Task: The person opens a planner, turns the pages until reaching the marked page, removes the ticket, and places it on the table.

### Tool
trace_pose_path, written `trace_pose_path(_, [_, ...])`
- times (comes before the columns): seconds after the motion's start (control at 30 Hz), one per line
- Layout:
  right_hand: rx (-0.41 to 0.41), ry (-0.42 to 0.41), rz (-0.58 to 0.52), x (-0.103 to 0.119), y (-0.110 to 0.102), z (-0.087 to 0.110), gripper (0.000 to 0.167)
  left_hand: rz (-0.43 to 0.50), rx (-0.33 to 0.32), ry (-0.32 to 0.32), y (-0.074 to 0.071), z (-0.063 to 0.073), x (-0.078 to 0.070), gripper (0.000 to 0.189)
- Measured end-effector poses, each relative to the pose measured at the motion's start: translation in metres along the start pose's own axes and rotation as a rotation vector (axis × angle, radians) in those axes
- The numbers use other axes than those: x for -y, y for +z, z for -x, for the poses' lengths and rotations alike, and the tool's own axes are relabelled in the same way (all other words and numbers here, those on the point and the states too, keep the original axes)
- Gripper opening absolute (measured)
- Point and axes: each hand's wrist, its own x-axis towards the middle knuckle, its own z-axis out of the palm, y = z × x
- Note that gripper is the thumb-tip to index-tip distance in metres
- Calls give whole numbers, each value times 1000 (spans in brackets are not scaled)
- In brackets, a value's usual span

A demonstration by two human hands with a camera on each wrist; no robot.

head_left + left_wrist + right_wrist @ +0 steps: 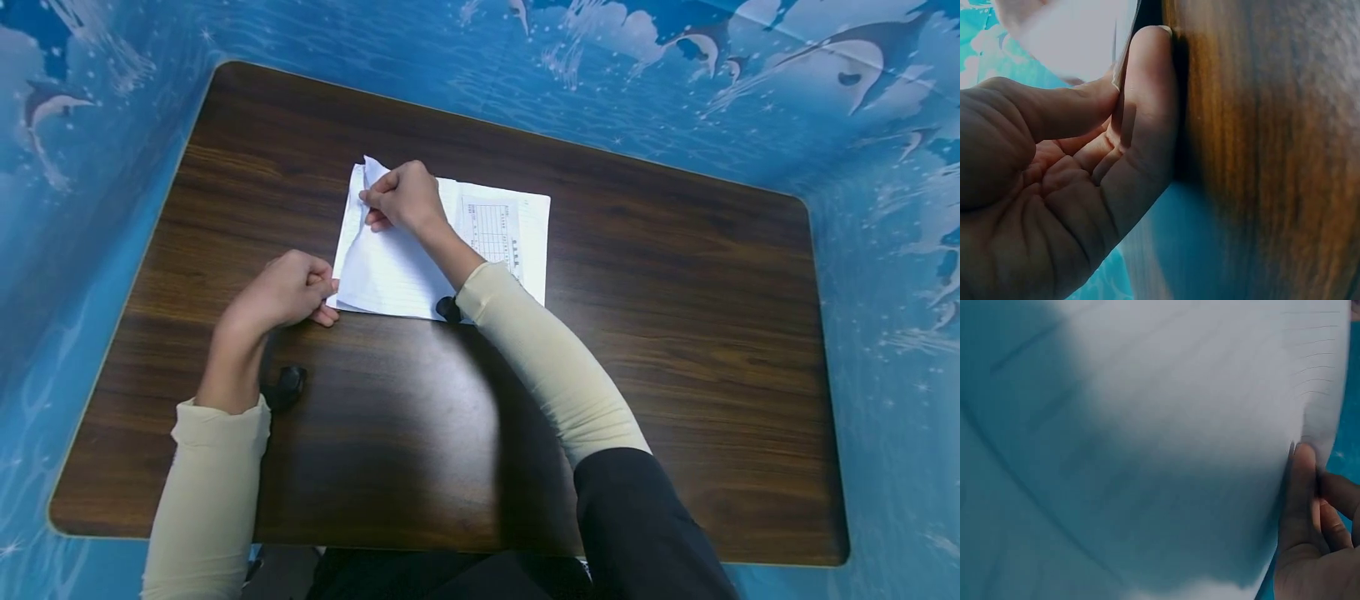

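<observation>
An open notebook [534, 250] of white lined paper lies on the table, with a printed grid [491, 229] on its right-hand page. My right hand [408, 198] reaches across it and pinches the edge of a raised page [386, 271] near the upper left. In the right wrist view that page [1197, 425] bows up toward the camera, its edge between thumb and fingers. At the notebook's lower left corner, my left hand [288, 287] holds the paper edge. The left wrist view shows the thumb [1079, 109] pressing the sheets against the index finger.
The dark wood-grain table [675, 333] has rounded corners. Blue dolphin-print sheeting [450, 75] surrounds it. A black wrist device [287, 387] sits by the left wrist, and another black piece [448, 309] by the right cuff overlaps the notebook's lower edge.
</observation>
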Motion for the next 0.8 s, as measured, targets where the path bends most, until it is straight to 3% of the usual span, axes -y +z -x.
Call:
trace_pose_path(0.17, [8, 14, 108, -4, 8, -3, 16, 11, 5, 6, 0, 0, 2, 33])
trace_pose_path(0.33, [15, -49, 261, -3, 10, -2, 17, 18, -18, 5, -1, 2, 3, 56])
trace_pose_path(0.53, [31, -138, 397, -5, 10, 2, 20, -23, -45, 7, 2, 2, 1, 34])
trace_pose_path(0.8, [65, -165, 396, -9, -7, 12, 24, -45, -29, 12, 1, 2, 0, 29])
